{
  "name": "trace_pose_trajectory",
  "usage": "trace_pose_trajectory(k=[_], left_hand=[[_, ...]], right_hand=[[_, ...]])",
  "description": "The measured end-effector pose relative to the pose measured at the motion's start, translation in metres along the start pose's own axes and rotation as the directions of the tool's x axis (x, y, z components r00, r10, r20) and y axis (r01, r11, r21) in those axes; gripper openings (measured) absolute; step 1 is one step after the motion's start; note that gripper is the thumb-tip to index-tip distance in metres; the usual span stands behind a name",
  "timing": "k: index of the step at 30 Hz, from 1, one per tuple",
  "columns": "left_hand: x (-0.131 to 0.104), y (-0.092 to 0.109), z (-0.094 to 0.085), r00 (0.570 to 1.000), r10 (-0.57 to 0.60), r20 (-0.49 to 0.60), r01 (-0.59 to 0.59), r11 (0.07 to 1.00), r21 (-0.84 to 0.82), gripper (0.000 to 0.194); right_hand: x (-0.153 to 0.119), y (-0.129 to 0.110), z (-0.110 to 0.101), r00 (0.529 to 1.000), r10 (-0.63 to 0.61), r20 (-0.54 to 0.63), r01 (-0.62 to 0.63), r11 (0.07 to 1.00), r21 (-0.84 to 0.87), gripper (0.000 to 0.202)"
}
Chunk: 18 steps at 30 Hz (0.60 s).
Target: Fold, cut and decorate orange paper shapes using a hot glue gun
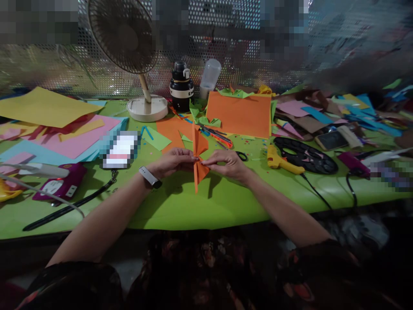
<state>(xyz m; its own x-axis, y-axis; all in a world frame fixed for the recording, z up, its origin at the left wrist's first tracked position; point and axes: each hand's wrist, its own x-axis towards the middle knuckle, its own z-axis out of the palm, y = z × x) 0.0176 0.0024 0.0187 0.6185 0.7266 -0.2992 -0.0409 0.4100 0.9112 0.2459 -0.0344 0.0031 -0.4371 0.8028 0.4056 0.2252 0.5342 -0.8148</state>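
Left grip (177,162), right grip (228,165) — pinched orange paper (200,145), folded, flared

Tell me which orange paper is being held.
The folded paper, pinched by the left hand and right hand; the other orange sheets lie unheld beyond.

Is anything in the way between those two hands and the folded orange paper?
Nothing visible is. The left hand pinches the folded orange paper near its middle, and the right hand has its fingertips at its side. The yellow glue gun lies off to the right, outside that gap.
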Motion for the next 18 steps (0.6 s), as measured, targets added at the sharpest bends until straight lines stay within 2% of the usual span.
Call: trace_pose_trajectory(k=[9,14,18], left_hand=[[0.004,-0.004,-0.003,0.996,-0.009,-0.094,0.009,1.000,-0.001,0.010],[0.002,-0.004,0.005,0.992,-0.004,-0.129,0.004,1.000,0.000,0.025],[0.001,-0.004,0.013,0.991,0.007,-0.133,0.004,0.996,0.085,0.029]], right_hand=[[0.000,0.007,0.000,0.995,-0.096,0.007,0.096,0.995,0.017,0.015],[0.000,0.007,0.001,0.993,-0.118,0.008,0.118,0.993,-0.005,0.016],[0.000,0.008,0.002,0.993,-0.113,0.023,0.113,0.994,-0.003,0.015]])
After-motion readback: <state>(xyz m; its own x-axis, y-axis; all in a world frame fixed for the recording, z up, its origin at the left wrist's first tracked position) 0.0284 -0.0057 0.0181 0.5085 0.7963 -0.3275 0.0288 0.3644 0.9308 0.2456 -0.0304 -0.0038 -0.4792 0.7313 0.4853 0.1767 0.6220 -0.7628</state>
